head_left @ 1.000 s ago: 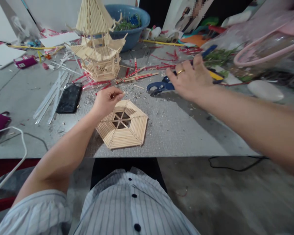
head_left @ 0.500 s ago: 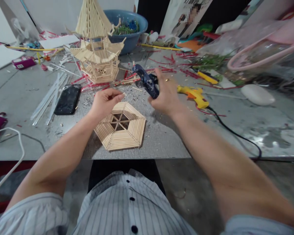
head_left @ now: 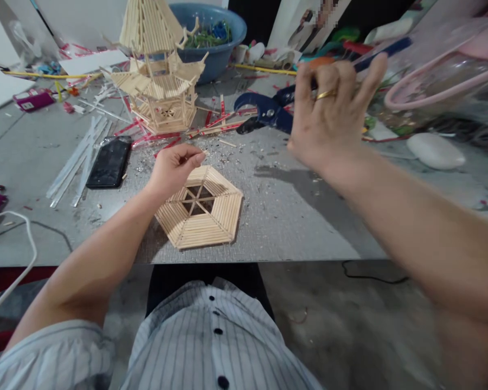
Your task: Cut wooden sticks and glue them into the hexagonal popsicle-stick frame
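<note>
Cutter (head_left: 268,111), one, in right hand (head_left: 329,127); stick (head_left: 202,155), one, in left hand (head_left: 171,170).

- My right hand (head_left: 331,124) covers most of the handles of the cutters (head_left: 268,111) where I grip them.
- The stick tower (head_left: 158,81) loses its tip at the top edge.
- Whatever my left hand (head_left: 173,170) pinches is too small to tell.

Left hand (head_left: 174,169) low, forearm angled in, fingertips pinched together. Right hand (head_left: 332,122) up and to its right — back showing, fingers curled.
</note>
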Demonstrator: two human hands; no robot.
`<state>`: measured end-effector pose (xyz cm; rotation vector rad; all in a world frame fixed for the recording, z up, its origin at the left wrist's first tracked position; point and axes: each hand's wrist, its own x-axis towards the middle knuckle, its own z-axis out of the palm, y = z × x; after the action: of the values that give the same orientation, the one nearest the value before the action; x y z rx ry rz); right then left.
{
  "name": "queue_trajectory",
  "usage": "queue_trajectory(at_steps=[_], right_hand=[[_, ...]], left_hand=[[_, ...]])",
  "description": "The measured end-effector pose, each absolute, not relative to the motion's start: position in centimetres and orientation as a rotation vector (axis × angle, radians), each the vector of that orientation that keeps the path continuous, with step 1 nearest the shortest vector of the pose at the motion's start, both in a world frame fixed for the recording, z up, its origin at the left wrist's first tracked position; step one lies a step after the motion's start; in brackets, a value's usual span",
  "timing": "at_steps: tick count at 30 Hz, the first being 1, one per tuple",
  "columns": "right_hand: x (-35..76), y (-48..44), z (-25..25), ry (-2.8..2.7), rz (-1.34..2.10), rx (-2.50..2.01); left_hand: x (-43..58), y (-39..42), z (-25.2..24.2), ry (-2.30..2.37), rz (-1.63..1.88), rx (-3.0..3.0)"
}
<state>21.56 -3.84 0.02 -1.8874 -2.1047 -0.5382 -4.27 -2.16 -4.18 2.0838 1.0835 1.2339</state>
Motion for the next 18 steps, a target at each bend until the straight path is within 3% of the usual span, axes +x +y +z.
queue_trajectory(at_steps=[5,12,18], right_hand=[[23.0,-4.7,0.0,-2.459,-0.523,-1.728],[22.5,-5.5,0.0,-2.252,-0.502,-2.231],[22.4,-5.3,-0.5,-2.281,-0.484,-2.270]], left_hand=[[-4.3,-2.0,-4.3,1.131,1.208,2.171],[-4.6,-1.7,-4.3,1.154,1.187,2.199],[-4.8,-1.6,-4.4,1.181,1.176,2.198]])
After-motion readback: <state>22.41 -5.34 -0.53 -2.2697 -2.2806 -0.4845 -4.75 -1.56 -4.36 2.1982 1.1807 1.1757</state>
